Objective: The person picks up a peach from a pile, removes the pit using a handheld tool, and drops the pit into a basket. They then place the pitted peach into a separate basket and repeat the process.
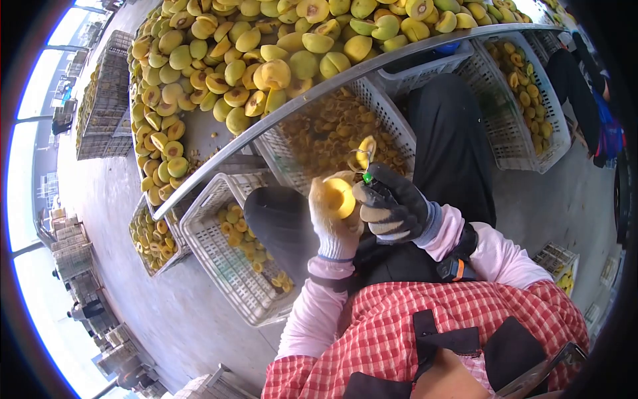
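In a white knit glove, my left hand (pixel 332 229) is closed around a yellow peach half (pixel 341 198), its hollowed cut side facing up. My right hand (pixel 399 207), in a black and grey glove, grips a small coring tool (pixel 367 177) with a green part and a thin metal end. A curved yellow piece of peach (pixel 365 151) is at the tool's metal end, just above the glove. Both hands are close together over my lap, above a crate (pixel 407 136) of brown-yellow scraps.
A metal-edged table (pixel 199 136) heaped with peach halves (pixel 249 40) stands in front. A white crate (pixel 226 292) with peach halves sits at left, another crate (pixel 555 136) at right. Stacked crates (pixel 109 100) stand farther left. A person's dark-clothed leg (pixel 565 80) shows at right.
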### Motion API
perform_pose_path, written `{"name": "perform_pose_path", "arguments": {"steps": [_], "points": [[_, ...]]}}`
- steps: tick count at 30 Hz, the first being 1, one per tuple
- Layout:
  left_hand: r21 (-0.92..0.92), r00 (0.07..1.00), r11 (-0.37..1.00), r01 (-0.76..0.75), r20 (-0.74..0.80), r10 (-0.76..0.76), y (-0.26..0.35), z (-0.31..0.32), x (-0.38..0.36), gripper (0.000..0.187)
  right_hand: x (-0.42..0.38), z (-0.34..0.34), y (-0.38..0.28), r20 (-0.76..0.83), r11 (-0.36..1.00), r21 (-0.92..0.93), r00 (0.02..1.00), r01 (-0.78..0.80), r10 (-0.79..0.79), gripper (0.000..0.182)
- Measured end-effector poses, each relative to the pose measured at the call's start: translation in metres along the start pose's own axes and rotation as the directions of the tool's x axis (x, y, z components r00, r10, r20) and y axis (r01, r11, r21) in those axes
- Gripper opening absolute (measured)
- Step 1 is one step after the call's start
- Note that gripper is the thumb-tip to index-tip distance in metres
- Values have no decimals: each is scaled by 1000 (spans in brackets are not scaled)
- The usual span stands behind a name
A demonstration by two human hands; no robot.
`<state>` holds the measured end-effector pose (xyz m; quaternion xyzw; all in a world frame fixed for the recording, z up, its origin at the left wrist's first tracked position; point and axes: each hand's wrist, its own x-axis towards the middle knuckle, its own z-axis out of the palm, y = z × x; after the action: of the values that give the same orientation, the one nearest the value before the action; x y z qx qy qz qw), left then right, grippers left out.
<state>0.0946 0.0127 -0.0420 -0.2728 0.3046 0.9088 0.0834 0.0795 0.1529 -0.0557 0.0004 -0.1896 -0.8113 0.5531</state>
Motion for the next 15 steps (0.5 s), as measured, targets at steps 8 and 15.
{"name": "perform_pose_path", "arguments": {"steps": [8,15], "points": [[588,624,598,-545,-193,758,82,-92,-32,45,-8,-17,-4,-313,994,-104,950,-26,-8,49],[948,509,-311,71,234,828,140,-99,-22,25,-5,-14,-13,-478,959,-279,874,-57,-88,49]]}}
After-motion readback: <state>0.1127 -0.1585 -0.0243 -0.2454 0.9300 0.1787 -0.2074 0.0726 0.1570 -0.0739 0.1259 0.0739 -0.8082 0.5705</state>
